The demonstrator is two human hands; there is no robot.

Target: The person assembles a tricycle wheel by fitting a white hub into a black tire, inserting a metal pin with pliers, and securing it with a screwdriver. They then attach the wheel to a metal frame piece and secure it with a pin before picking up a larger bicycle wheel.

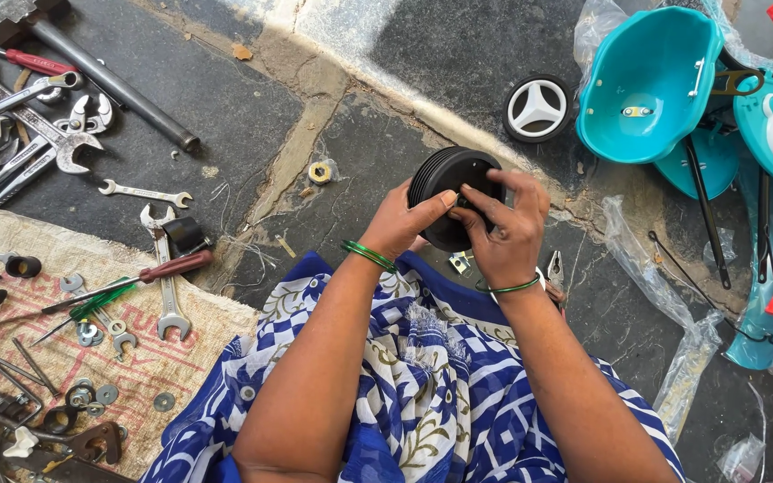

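black ribbed wheel (447, 183) sits raised above the blue-and-white patterned cloth (440, 376) on the lap, caught between both hands over the stone floor (252, 116). left hand (400, 224) cups its left rim with the thumb lying across the face, its grip closed on the wheel, while the right hand (505, 233) wraps the right side, fingers curled over the hub. a second wheel with a white hub (537, 108) lies well apart, near the teal seat (646, 85).

Spanners (38, 148) and a hammer (91, 67) lie on the stone floor (458, 54) to my left, beside a sack (136, 349) strewn with washers and a screwdriver (149, 273). A white-hubbed wheel (538, 108) sits near turquoise tricycle parts (650, 85).
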